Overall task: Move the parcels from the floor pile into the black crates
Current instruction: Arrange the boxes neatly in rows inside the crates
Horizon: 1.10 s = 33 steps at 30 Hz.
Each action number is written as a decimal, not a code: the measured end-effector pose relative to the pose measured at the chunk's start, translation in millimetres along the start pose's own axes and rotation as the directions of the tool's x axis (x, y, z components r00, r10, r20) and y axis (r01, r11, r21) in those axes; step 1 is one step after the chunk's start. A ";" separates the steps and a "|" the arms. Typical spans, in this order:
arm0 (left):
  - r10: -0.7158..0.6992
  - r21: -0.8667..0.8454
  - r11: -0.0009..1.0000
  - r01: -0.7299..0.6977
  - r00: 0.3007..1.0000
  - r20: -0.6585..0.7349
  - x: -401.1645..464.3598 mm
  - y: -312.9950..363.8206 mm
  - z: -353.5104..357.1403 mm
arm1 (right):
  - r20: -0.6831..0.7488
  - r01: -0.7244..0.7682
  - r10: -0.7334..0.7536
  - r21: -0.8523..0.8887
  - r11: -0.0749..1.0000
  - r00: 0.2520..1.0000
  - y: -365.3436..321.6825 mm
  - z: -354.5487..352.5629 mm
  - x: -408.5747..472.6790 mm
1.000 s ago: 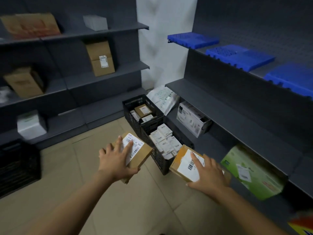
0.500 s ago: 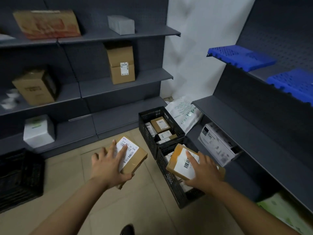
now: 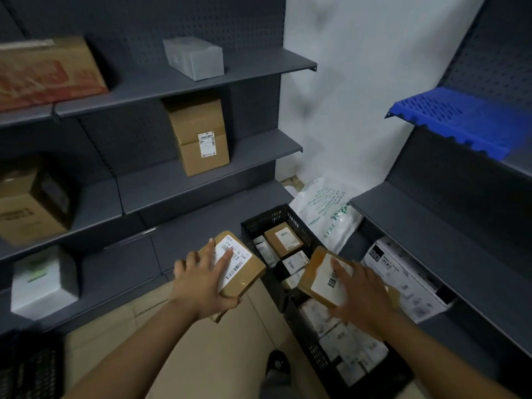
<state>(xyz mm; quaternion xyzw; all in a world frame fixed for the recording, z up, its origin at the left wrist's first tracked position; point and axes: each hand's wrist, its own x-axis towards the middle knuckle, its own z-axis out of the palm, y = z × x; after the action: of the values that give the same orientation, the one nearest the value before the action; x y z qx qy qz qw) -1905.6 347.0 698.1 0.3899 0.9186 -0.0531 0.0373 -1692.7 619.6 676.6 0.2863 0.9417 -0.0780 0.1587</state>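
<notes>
Both flat cardboard parcels nearer crates | left hand (image 3: 201, 286) parcel (image 3: 244, 264) | right hand (image 3: 358, 295) parcel (image 3: 319, 276)

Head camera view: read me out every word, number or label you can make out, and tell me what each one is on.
"516 403 36 368": white barcode label on the brown parcel gripped by the left hand.
Label on the parcel under the right hand: barcode only, text unreadable.
Green print on the white bag: too blurred.
Labels on the shelf carton and on parcels in the far black crate: too small.
Printed white box: blurred.
</notes>
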 end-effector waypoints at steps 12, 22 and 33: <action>0.047 -0.001 0.999 -0.047 0.998 0.042 227.4 -41.9 -15.2 | 0.048 -0.045 0.049 -0.072 0.996 0.998 17.1 -67.4 219.8; 0.380 -0.041 0.924 -0.381 0.894 0.236 426.8 -49.5 3.6 | 0.094 -0.361 0.357 0.024 0.932 0.929 7.3 -65.8 302.4; 0.619 0.014 0.726 -0.688 0.662 0.423 543.8 -33.1 55.8 | 0.252 -0.703 0.656 0.255 0.664 0.711 -46.6 -19.2 331.0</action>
<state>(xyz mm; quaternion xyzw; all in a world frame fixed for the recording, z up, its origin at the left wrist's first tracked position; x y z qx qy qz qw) -2304.9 704.4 585.2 0.6771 0.6812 -0.1917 0.2019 -1983.9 756.1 583.5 0.6333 0.7254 -0.1902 0.1908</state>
